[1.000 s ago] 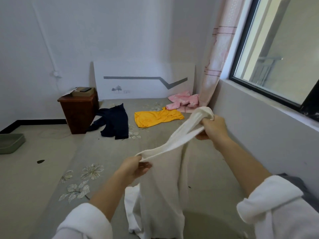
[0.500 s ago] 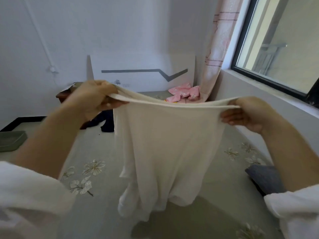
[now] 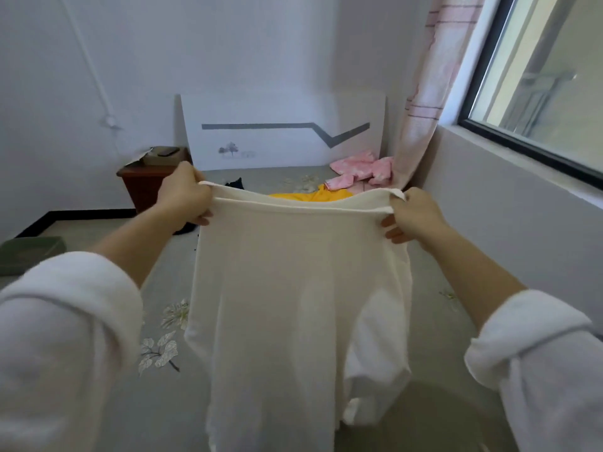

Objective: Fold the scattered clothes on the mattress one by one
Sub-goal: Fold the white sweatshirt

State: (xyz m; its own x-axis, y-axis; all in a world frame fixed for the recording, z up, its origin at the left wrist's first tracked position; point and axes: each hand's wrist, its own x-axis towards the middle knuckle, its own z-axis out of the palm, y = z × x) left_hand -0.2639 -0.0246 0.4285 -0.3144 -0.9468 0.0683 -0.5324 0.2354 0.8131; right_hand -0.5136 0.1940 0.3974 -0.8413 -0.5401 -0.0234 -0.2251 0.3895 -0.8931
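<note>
Mid-frame, my left hand (image 3: 184,199) and right hand (image 3: 414,213) grip the white shirt (image 3: 293,288) spread; next, lay it flat on the mattress (image 3: 440,337)

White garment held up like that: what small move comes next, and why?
Probably lay the white garment flat on the mattress: the left hand and right hand grip its top edge spread wide, and it hangs open in the air, not yet folded.

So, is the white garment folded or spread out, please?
Spread out: the white garment hangs flat, top edge gripped by left hand and right hand.
</note>
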